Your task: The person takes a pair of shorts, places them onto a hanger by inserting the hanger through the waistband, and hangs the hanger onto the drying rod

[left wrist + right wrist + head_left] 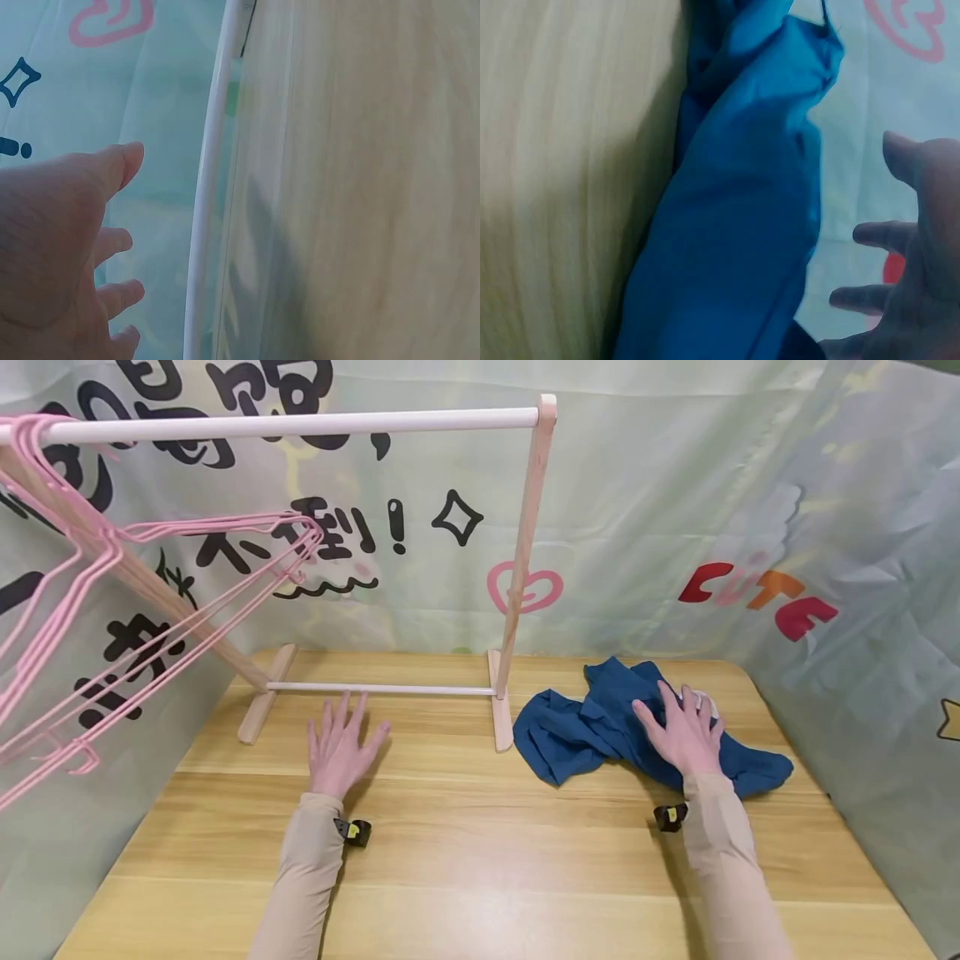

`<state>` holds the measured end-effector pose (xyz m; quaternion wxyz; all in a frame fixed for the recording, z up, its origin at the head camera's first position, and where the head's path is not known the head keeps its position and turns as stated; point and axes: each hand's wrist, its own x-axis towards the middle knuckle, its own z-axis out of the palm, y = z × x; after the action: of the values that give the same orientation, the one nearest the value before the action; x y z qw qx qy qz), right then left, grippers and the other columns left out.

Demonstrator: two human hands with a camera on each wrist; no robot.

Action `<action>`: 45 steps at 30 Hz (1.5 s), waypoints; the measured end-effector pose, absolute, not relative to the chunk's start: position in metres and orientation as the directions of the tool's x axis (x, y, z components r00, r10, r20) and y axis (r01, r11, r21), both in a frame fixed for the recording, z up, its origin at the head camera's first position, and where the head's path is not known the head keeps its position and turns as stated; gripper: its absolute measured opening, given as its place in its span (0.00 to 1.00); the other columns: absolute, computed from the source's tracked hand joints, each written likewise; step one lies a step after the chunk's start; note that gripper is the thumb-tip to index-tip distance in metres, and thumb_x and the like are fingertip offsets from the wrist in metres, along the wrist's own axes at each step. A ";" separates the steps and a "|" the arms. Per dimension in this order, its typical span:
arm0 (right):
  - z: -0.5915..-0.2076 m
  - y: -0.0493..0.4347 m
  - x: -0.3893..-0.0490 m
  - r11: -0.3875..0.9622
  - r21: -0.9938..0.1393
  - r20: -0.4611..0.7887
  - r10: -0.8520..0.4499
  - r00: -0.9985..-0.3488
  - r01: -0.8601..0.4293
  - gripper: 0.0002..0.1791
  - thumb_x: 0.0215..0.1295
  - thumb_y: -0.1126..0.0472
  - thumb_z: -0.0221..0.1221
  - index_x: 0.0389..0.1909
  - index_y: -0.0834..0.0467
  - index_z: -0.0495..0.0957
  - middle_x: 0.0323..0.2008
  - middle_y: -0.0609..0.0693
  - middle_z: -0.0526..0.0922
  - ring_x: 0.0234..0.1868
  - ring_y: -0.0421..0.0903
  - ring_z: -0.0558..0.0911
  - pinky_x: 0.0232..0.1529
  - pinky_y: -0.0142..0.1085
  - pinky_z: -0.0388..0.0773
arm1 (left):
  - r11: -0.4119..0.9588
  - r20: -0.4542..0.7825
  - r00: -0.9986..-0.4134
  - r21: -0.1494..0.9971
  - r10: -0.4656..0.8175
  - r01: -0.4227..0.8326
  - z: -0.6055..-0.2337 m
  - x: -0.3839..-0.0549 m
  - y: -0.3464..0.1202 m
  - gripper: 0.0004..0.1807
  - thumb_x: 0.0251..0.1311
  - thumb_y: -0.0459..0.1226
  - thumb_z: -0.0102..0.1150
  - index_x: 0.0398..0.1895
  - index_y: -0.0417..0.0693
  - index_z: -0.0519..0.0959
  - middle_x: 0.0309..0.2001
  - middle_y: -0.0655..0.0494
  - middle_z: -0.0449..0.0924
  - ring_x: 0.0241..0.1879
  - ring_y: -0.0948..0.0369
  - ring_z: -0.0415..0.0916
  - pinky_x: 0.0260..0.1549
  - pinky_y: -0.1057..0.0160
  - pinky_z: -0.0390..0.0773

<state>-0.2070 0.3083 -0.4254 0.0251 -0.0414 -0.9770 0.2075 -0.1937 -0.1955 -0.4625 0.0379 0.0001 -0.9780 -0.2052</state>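
A crumpled dark blue cloth garment (570, 735) lies on the right part of the table, with a small white patch (703, 700) showing at its back. My right hand (686, 731) is over the garment with its fingers spread; in the right wrist view the fingers stand apart from the blue fabric (735, 195). My left hand (341, 752) hovers over the table in front of the rack's lower bar (390, 689), fingers spread and nothing in them. The same bar (206, 180) runs past the fingertips in the left wrist view.
A wooden rack with a white top rail (337, 422) stands at the back left. Several pink hangers (82, 535) hang from it at the left. Printed fabric walls (637, 510) enclose the wood-grain table (487, 843) at the back and sides.
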 end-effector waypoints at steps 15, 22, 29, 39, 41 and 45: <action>-0.453 0.318 -0.222 0.911 -0.371 -0.163 0.125 -0.979 0.178 0.60 0.64 0.33 0.59 0.79 0.63 0.38 0.70 0.83 0.46 0.70 0.82 0.42 0.62 0.82 0.39 | 0.914 0.063 -0.998 0.405 -0.009 0.017 -0.464 -0.193 -0.193 0.42 0.73 0.63 0.38 0.82 0.59 0.41 0.83 0.46 0.31 0.80 0.36 0.30 0.74 0.30 0.31; -0.450 0.317 -0.230 0.889 -0.366 -0.218 0.206 -0.954 0.276 0.63 0.59 0.35 0.65 0.76 0.74 0.44 0.70 0.84 0.47 0.71 0.82 0.43 0.61 0.83 0.41 | 0.912 0.071 -0.997 0.409 -0.002 0.027 -0.466 -0.193 -0.192 0.42 0.73 0.61 0.41 0.82 0.57 0.42 0.82 0.44 0.34 0.80 0.36 0.31 0.73 0.29 0.32; -0.451 0.320 -0.230 0.901 -0.340 -0.207 0.208 -0.956 0.269 0.42 0.67 0.45 0.61 0.68 0.73 0.64 0.66 0.79 0.64 0.67 0.80 0.58 0.62 0.83 0.43 | 0.912 0.075 -0.997 0.409 0.002 0.032 -0.466 -0.192 -0.190 0.42 0.73 0.61 0.41 0.82 0.57 0.43 0.82 0.44 0.34 0.80 0.36 0.32 0.73 0.29 0.32; -0.458 0.316 -0.223 0.926 -0.365 0.006 0.104 -0.995 0.095 0.21 0.65 0.57 0.57 0.51 0.70 0.75 0.54 0.78 0.75 0.56 0.77 0.70 0.56 0.79 0.57 | 0.914 0.059 -0.998 0.405 0.007 0.030 -0.465 -0.191 -0.189 0.42 0.73 0.61 0.40 0.82 0.57 0.42 0.82 0.44 0.33 0.80 0.36 0.33 0.73 0.29 0.33; -0.458 0.316 -0.220 0.927 -0.373 0.078 0.071 -0.994 0.037 0.19 0.65 0.59 0.56 0.51 0.68 0.74 0.51 0.77 0.77 0.51 0.76 0.74 0.51 0.74 0.65 | 0.915 0.063 -0.998 0.403 0.009 0.033 -0.465 -0.191 -0.188 0.42 0.73 0.62 0.40 0.82 0.57 0.42 0.82 0.45 0.33 0.80 0.36 0.33 0.73 0.29 0.33; -0.454 0.316 -0.215 0.904 -0.416 0.247 0.005 -0.969 -0.102 0.16 0.63 0.66 0.52 0.51 0.64 0.73 0.47 0.74 0.80 0.45 0.74 0.77 0.37 0.65 0.72 | 0.911 0.073 -0.997 0.411 0.016 0.045 -0.465 -0.192 -0.188 0.42 0.73 0.62 0.40 0.82 0.57 0.43 0.82 0.45 0.34 0.80 0.35 0.33 0.73 0.29 0.34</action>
<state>-0.2149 0.3156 -0.4539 0.1220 0.0249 -0.9679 0.2181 -0.1919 -0.1880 -0.4650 0.0339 -0.0155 -0.9768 -0.2109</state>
